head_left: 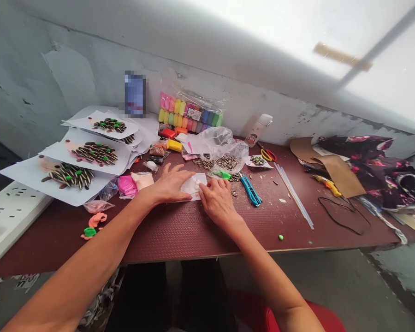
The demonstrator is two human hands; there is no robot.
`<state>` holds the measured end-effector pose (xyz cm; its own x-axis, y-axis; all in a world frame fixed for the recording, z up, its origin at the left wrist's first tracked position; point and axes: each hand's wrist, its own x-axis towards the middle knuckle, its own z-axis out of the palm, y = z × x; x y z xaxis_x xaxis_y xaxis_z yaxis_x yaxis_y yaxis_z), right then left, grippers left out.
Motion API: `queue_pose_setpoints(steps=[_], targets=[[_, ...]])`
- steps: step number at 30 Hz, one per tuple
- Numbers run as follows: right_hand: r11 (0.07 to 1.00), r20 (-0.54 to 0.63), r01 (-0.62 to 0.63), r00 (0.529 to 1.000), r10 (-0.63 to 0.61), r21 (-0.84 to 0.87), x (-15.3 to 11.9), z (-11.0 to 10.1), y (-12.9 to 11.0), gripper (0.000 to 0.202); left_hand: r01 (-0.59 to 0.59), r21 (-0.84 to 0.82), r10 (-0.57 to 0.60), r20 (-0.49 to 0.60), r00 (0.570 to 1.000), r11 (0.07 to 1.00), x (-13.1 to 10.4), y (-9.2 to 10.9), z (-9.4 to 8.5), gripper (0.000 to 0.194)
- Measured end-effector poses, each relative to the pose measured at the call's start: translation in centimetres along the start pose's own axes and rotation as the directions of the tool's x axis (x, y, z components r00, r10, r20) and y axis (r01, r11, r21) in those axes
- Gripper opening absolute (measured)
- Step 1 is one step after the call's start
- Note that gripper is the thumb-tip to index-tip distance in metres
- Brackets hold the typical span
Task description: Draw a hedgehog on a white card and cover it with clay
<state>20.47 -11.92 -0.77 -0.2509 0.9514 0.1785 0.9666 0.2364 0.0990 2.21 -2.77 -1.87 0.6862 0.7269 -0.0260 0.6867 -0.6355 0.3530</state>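
Observation:
A small white paper (pixel 193 183) lies on the dark red table, between my two hands. My left hand (pixel 173 184) rests over its left side, fingers spread, with nothing held in it. On the paper's right side my right hand (pixel 216 198) presses down with bent fingers; whatever is under the fingertips is too small to make out. Behind my right hand lies a pile of striped seeds (pixel 224 163), with green clay (pixel 222 174) beside it. A blue cutter (pixel 251 189) lies to the right of that hand. Pink clay in a bag (pixel 127 186) is left of my left hand.
Papers with seed-covered hedgehog figures (pixel 93 153) are stacked at left, near a white power strip (pixel 7 210). Behind are a pack of coloured clay (pixel 190 113) and a white bottle (pixel 259 129). Scissors (pixel 268 153), clear sticks (pixel 293 196) and a glue gun (pixel 327 185) lie right.

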Motion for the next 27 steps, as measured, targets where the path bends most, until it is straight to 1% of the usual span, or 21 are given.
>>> queue_pose_setpoints(steps=[3, 7, 12, 15, 18, 21, 24, 27], targets=[[1.000, 0.026, -0.006, 1.000, 0.005, 0.021, 0.7, 0.1, -0.1, 0.036, 0.005, -0.004, -0.005, -0.002, 1.000, 1.000, 0.0, 0.0, -0.1, 0.079], [0.998, 0.060, 0.015, 0.998, -0.019, 0.061, 1.1, 0.3, -0.6, 0.037, 0.005, -0.011, -0.005, -0.003, 1.000, 1.000, -0.1, 0.0, 0.0, 0.075], [0.994, 0.069, -0.002, 0.998, -0.005, 0.105, 0.8, 0.6, -1.2, 0.035, -0.001, -0.008, 0.001, -0.016, 1.000, 1.000, 0.0, -0.2, 0.2, 0.072], [0.996, 0.069, 0.019, 0.997, -0.025, 0.093, 0.4, 0.6, -1.3, 0.038, -0.007, -0.009, 0.007, -0.022, 1.000, 1.000, 0.1, -0.3, 0.3, 0.072], [0.992, 0.050, 0.056, 0.997, -0.062, 0.111, 0.1, 0.4, -1.0, 0.037, -0.006, -0.009, 0.005, -0.021, 1.000, 1.000, 0.1, -0.3, 0.2, 0.074], [0.994, 0.031, 0.024, 0.999, -0.027, 0.110, 0.3, 0.1, -0.3, 0.037, 0.001, -0.008, -0.001, -0.012, 1.000, 1.000, 0.0, -0.1, 0.1, 0.076], [0.999, 0.070, -0.018, 0.997, 0.014, 0.051, 0.9, 0.0, 0.3, 0.040, 0.002, -0.012, -0.002, -0.011, 1.000, 1.000, 0.0, 0.0, 0.1, 0.078], [1.000, 0.119, 0.007, 0.993, -0.008, 0.015, 1.6, 0.1, 0.5, 0.045, 0.004, -0.020, -0.004, -0.014, 1.000, 1.000, 0.1, 0.0, 0.1, 0.077]])
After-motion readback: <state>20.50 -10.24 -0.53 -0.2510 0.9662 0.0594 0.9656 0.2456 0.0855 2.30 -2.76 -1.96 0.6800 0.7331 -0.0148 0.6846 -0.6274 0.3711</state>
